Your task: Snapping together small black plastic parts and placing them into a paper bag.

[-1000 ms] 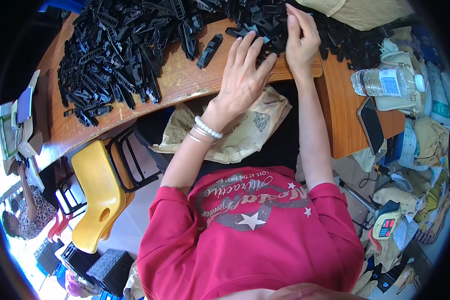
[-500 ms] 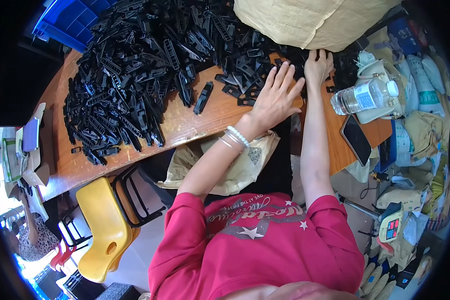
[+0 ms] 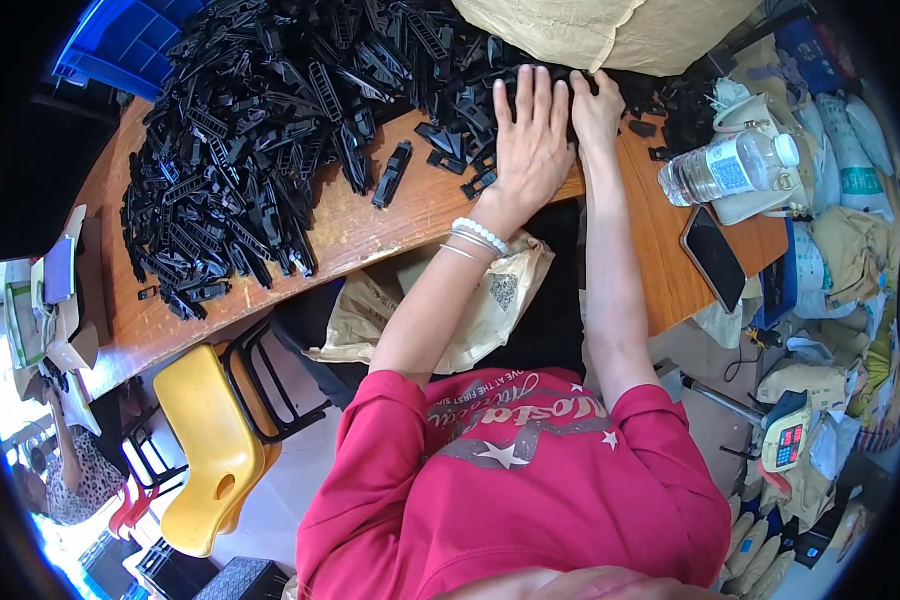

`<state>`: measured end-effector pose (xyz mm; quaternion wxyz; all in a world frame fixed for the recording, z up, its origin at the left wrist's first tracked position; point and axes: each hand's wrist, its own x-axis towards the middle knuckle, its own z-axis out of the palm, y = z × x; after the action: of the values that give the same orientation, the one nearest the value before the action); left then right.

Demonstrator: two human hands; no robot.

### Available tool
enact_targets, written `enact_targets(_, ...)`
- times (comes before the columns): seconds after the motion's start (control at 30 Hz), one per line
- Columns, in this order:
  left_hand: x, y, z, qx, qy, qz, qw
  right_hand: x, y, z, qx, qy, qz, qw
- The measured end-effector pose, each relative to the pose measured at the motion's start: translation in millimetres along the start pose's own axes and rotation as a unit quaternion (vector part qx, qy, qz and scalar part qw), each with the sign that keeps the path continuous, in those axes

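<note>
Two bare hands work at the right end of a wooden tabletop crowded with black plastic parts, which heap over its left and far portions and thin out toward the near edge. The left hand, palm down with fingers straight and slightly spread, rests over the fringe of the pieces; what, if anything, lies beneath its palm cannot be told. The right hand, fingers partly bent, reaches just beside it below a bulging paper sack; whether it has hold of a piece is hidden. The likeliest trouble is a spill: a broad sweep toward the body could push parts past the near edge, where a paper bag lies across the lap, and stray ones might miss it and reach the floor. Tangled pieces could also drag neighbours along, and a lone part set apart near the heap might be knocked by the left forearm. Should the sack shift, it could press on the fingers or scatter pieces. On the adjoining side tabletop, a swinging right elbow could nudge the phone over the right edge or upset the clear bottle near it.
</note>
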<state>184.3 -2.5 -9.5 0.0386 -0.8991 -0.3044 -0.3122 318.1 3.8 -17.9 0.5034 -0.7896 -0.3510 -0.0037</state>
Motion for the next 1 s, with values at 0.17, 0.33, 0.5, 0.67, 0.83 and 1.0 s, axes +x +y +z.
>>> enact_targets(0.17, -10.1, -14.8, -2.5, -0.014, 0.028, -0.046, 0.998, -34.2, -22.4, 13.3, 0.037, 0.055, -0.097, 0.993)
enact_targets(0.33, -17.0, -33.0, -13.5, 0.017, 0.024, -0.070, 0.997, -54.0, -49.8, 24.6, 0.041, 0.042, -0.103, 0.993)
enact_targets(0.5, -23.2, -26.4, -28.6, -0.082, 0.053, -0.051, 0.994, -39.5, -32.9, -2.2, 0.137, -0.053, -0.093, 0.985)
enact_targets(0.67, -27.0, -21.9, -32.1, -0.118, 0.022, -0.011, 0.993, -24.7, -24.7, -26.0, 0.464, -0.038, 0.120, 0.877)
enact_targets(0.83, -15.5, -23.0, -21.9, -0.034, 0.014, 0.006, 0.999, -25.7, -13.4, -28.9, 0.582, 0.049, 0.143, 0.799)
enact_targets(1.0, -20.3, -21.3, -31.1, -0.112, 0.079, 0.040, 0.990, -24.1, -0.3, -46.6, 0.666, 0.093, 0.243, 0.700)
